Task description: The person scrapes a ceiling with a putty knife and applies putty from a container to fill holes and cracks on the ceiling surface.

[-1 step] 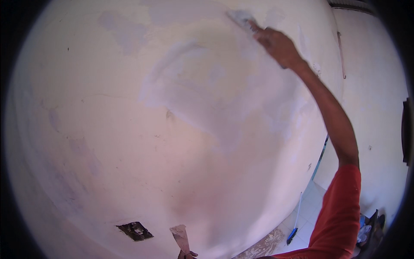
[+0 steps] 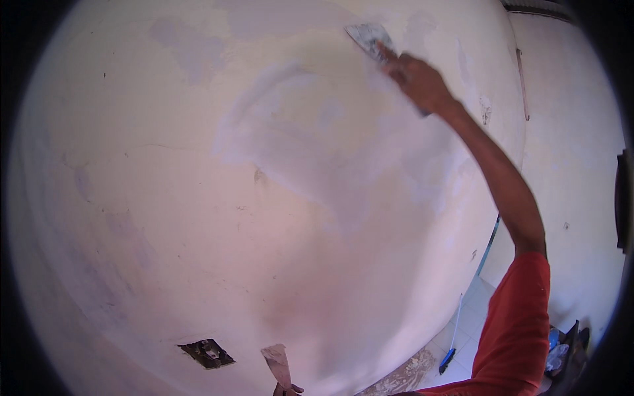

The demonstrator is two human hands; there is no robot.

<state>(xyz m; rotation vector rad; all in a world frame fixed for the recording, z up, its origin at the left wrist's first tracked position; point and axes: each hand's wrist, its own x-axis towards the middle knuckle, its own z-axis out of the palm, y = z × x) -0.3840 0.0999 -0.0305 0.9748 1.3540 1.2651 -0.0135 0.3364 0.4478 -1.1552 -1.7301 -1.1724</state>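
Observation:
My right hand (image 2: 421, 80) is raised high, with its fingers wrapped around the handle of a putty knife (image 2: 367, 37). The knife's wide blade, coated with whitish filler, lies against or very close to the upper part of the wall (image 2: 198, 198). Low at the bottom edge, my left hand (image 2: 288, 391) shows only in part, closed on a second scraper (image 2: 277, 363) whose blade points up. Smooth pale lilac patches of filler (image 2: 330, 165) spread over the cream wall below the raised knife.
An open socket box (image 2: 207, 354) is set into the wall at lower left. A blue broom (image 2: 448, 360) stands on the tiled floor (image 2: 470, 330) at lower right. Beyond it, dark items and a bag (image 2: 558, 356) lie by the side wall (image 2: 568, 165).
My right hand and its putty knife have shifted slightly down, and the blade now shows broader. My left hand and the second scraper stay about where they were.

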